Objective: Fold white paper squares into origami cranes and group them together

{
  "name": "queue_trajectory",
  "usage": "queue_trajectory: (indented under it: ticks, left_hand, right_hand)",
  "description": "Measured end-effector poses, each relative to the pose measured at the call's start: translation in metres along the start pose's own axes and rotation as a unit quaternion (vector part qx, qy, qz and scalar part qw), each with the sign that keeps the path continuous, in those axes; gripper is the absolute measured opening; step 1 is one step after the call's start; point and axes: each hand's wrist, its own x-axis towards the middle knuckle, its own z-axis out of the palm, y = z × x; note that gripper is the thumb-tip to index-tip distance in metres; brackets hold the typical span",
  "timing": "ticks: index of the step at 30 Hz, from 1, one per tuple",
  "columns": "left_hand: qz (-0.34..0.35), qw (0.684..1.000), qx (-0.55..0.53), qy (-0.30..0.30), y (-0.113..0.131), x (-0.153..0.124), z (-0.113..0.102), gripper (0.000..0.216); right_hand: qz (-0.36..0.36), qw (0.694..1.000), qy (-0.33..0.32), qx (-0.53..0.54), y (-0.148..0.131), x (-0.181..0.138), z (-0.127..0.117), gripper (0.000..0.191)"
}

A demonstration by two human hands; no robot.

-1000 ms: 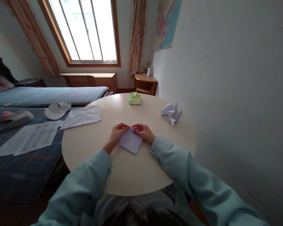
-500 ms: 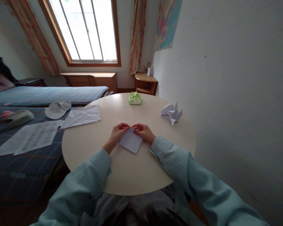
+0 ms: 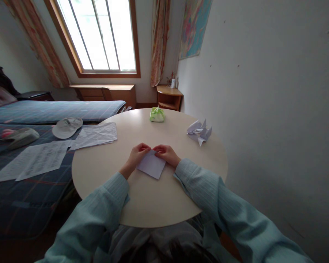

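Observation:
A small folded white paper (image 3: 151, 166) lies on the round beige table (image 3: 142, 204) in front of me. My left hand (image 3: 136, 155) pinches its far left corner with curled fingers. My right hand (image 3: 166, 153) pinches the far right part of the same top edge, fingertips almost meeting those of the left hand. Both forearms in light blue sleeves rest over the table's near edge.
A folded white paper figure (image 3: 199, 132) sits at the table's right, near the wall. A green and white packet (image 3: 157, 114) lies at the far edge. A creased sheet (image 3: 96, 135) overhangs the table's left side. Printed sheets (image 3: 35, 159) and a cap (image 3: 67, 127) lie on the bed.

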Motion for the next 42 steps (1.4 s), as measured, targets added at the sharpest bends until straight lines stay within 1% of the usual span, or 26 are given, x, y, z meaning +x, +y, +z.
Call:
queue_trajectory:
  ticks: [2, 4, 7, 9, 12, 14, 17, 19, 21, 24, 26, 28, 29, 31, 34, 36, 38, 40, 42]
  left_hand:
    - [-0.015, 1.000, 0.006, -0.007, -0.003, 0.000, 0.000, 0.029]
    - [-0.021, 1.000, 0.008, -0.018, -0.008, 0.001, -0.001, 0.033]
    - [-0.003, 0.999, 0.030, -0.020, -0.016, 0.005, -0.004, 0.030]
    - [0.007, 0.999, 0.045, -0.016, -0.019, 0.007, -0.006, 0.028]
    - [0.012, 0.998, 0.060, 0.003, -0.018, 0.007, -0.006, 0.025]
    - [0.009, 0.998, 0.065, 0.021, -0.015, 0.006, -0.005, 0.022]
    - [0.002, 0.997, 0.065, 0.048, -0.009, 0.004, -0.005, 0.020]
    - [-0.001, 0.997, 0.058, 0.059, -0.007, 0.003, -0.005, 0.021]
    - [-0.004, 0.997, 0.046, 0.058, -0.007, 0.002, -0.006, 0.024]
    - [-0.008, 0.998, 0.037, 0.044, -0.009, 0.001, -0.006, 0.028]
    - [0.001, 0.998, 0.057, 0.034, -0.012, 0.003, -0.008, 0.027]
    - [0.022, 0.992, 0.116, 0.037, -0.015, 0.005, -0.010, 0.025]
    - [0.033, 0.986, 0.158, 0.040, -0.016, 0.006, -0.011, 0.026]
    - [0.057, 0.966, 0.249, 0.048, -0.017, 0.007, -0.012, 0.033]
    - [0.127, 0.927, 0.348, 0.055, -0.018, 0.006, -0.013, 0.048]
    - [0.185, 0.908, 0.376, 0.025, -0.019, 0.005, -0.011, 0.050]
    - [0.216, 0.894, 0.390, -0.050, -0.020, 0.004, -0.009, 0.046]
    - [0.223, 0.876, 0.408, -0.128, -0.020, 0.003, -0.006, 0.040]
    - [0.208, 0.859, 0.436, -0.170, -0.018, 0.001, -0.005, 0.039]
  right_hand:
    - [-0.004, 1.000, 0.025, -0.001, 0.002, 0.001, -0.001, 0.021]
    - [-0.011, 0.997, 0.074, 0.005, 0.003, 0.003, -0.002, 0.020]
    - [-0.018, 0.990, 0.139, 0.014, 0.004, 0.005, -0.004, 0.019]
    - [-0.023, 0.988, 0.154, 0.010, 0.003, 0.006, -0.004, 0.018]
    - [-0.027, 0.987, 0.160, 0.001, 0.002, 0.006, -0.005, 0.017]
    - [-0.016, 0.987, 0.159, 0.002, 0.002, 0.007, -0.006, 0.020]
    - [0.020, 0.990, 0.136, 0.011, 0.004, 0.006, -0.007, 0.025]
    - [0.041, 0.993, 0.110, 0.012, 0.005, 0.005, -0.007, 0.024]
    - [0.051, 0.995, 0.088, 0.004, 0.006, 0.005, -0.007, 0.022]
    - [0.054, 0.995, 0.076, -0.020, 0.008, 0.005, -0.008, 0.019]
    - [0.053, 0.995, 0.070, -0.056, 0.007, 0.006, -0.010, 0.016]
    - [0.041, 0.989, 0.067, -0.126, 0.004, 0.007, -0.012, 0.016]
    - [0.026, 0.981, 0.072, -0.178, 0.002, 0.006, -0.014, 0.016]
    - [-0.013, 0.950, 0.104, -0.293, -0.003, 0.005, -0.016, 0.020]
    - [-0.034, 0.912, 0.113, -0.392, -0.007, 0.002, -0.018, 0.026]
    - [-0.064, 0.901, 0.101, -0.417, -0.007, 0.001, -0.019, 0.028]
    - [-0.102, 0.903, 0.063, -0.412, -0.006, 0.001, -0.020, 0.030]
    - [-0.122, 0.912, 0.003, -0.393, -0.004, 0.002, -0.021, 0.032]
    - [-0.121, 0.916, -0.037, -0.381, -0.003, 0.002, -0.021, 0.033]
